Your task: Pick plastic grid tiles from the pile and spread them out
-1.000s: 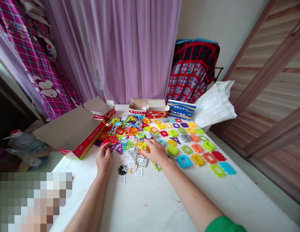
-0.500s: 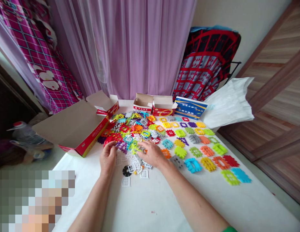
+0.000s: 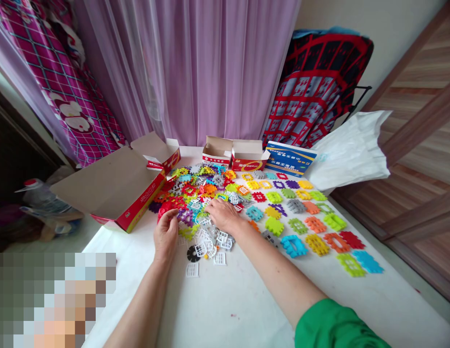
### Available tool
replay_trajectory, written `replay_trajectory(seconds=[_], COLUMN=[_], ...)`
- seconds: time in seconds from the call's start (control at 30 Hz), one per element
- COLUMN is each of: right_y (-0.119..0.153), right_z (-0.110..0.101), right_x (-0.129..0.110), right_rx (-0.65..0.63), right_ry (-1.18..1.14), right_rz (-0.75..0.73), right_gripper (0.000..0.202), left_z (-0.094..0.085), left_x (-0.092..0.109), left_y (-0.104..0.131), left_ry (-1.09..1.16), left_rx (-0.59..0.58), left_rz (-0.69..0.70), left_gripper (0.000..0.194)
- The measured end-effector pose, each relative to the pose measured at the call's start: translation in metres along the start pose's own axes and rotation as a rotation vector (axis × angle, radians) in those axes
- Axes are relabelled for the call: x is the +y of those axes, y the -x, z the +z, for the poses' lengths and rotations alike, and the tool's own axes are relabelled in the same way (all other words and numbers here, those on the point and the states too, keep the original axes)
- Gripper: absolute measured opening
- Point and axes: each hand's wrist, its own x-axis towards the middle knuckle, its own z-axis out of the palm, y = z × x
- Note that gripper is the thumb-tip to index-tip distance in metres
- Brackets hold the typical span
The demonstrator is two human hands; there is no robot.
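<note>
A heap of colourful plastic interlocking building pieces lies in the middle of the white-covered table. At its left edge my left hand is closed, its fingertips on a red building piece. Over the heap's near right side reaches my right hand, fingers stretched down among the pieces; their tips are partly hidden. Just below it lie white lattice window pieces and a black notched disc. A lime-green piece rests between the hands.
Sorted pieces lie spread in rows on the right. An open red carton stands left of the heap. Behind are small open boxes, a blue box and a white bag.
My right hand has moved away from me, further into the heap. The lime-green piece near its fingers now lies lower and further left. My left hand stays by the red piece.
</note>
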Motion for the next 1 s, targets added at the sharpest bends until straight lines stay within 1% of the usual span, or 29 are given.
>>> replay_trajectory(seconds=[0.07, 0.13, 0.23, 0.3, 0.37, 0.47, 0.53, 0.6, 0.7, 0.83, 1.0], right_y=[0.002, 0.005, 0.013, 0.02, 0.029, 0.045, 0.055, 0.063, 0.071, 0.075, 0.076], right_z=[0.0, 0.002, 0.007, 0.012, 0.018, 0.024, 0.026, 0.025, 0.023, 0.021, 0.022], right_x=[0.001, 0.004, 0.012, 0.016, 0.016, 0.005, -0.007, -0.018, -0.028, -0.029, -0.027], right_rx=[0.052, 0.151, 0.31, 0.36, 0.381, 0.412, 0.438, 0.462, 0.477, 0.476, 0.492], right_ry=[-0.043, -0.137, -0.365, -0.563, -0.774, -1.019, -1.08, -1.066, -1.032, -1.051, -1.036], right_rz=[-0.008, 0.028, 0.211, 0.343, 0.415, 0.428, 0.403, 0.369, 0.313, 0.257, 0.246], right_gripper=[0.024, 0.026, 0.027, 0.023, 0.021, 0.024, 0.024, 0.023, 0.02, 0.019, 0.019], left_z=[-0.001, -0.001, -0.002, -0.001, 0.0, 0.002, 0.003, 0.005, 0.01, 0.017, 0.018], left_x=[0.0, 0.0, 0.005, 0.011, 0.019, 0.03, 0.033, 0.033, 0.028, 0.024, 0.03], left_y=[-0.001, -0.001, 0.001, 0.006, 0.013, 0.025, 0.032, 0.037, 0.042, 0.043, 0.044], left_ry=[-0.008, -0.023, -0.065, -0.099, -0.126, -0.185, -0.254, -0.299, -0.21, -0.015, 0.047], left_rx=[-0.005, -0.011, -0.022, -0.046, -0.088, -0.185, -0.257, -0.323, -0.406, -0.491, -0.536], left_rz=[0.007, 0.025, 0.079, 0.132, 0.183, 0.283, 0.363, 0.395, 0.308, 0.147, 0.042], left_gripper=[0.036, 0.037, 0.036, 0.035, 0.034, 0.032, 0.033, 0.033, 0.039, 0.051, 0.047])
